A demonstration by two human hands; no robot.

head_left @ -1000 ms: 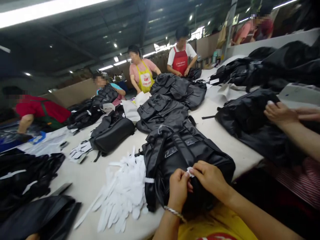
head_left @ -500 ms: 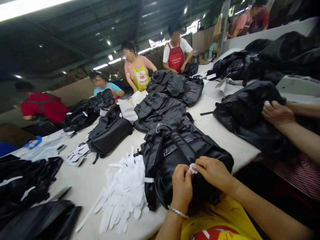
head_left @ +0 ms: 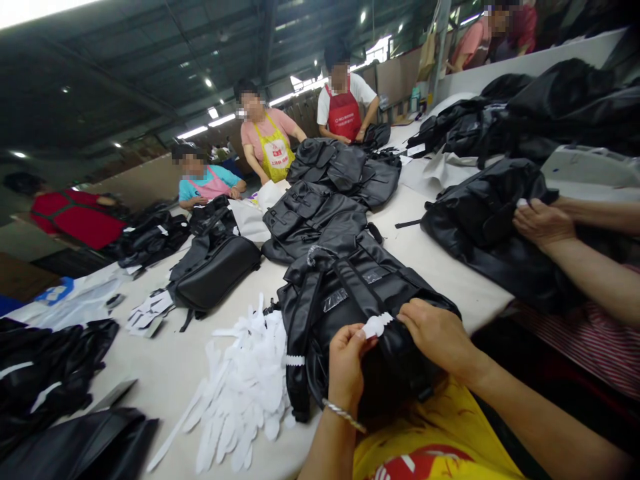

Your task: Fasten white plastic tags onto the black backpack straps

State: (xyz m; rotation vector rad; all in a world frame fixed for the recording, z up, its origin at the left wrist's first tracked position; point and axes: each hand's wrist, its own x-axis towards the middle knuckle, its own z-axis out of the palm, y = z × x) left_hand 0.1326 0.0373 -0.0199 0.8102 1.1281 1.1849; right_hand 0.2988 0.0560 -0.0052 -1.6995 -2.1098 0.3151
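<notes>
A black backpack (head_left: 320,333) lies in front of me on the table, straps up. Across its right shoulder strap runs a white paper strip (head_left: 379,325) with a zigzag end. My left hand (head_left: 349,363) pinches the strip's left part between thumb and fingers. Just past the zigzag end, my right hand (head_left: 437,337) has its fingertips pressed together at the strap; what they grip, if anything, is hidden. A similar white band (head_left: 295,361) wraps the left strap. Beside the backpack, to its left, lies a loose pile of white strips (head_left: 245,393).
More black backpacks (head_left: 315,217) fill the table's middle. A neighbour's hand (head_left: 545,223) rests on another black backpack (head_left: 480,207) at right. Several co-workers stand along the far side. White tags (head_left: 150,310) and black bags (head_left: 75,440) lie at left.
My hands have moved apart from where they met over the strap. The white strip now shows more of its length across the strap, its zigzag end visible.
</notes>
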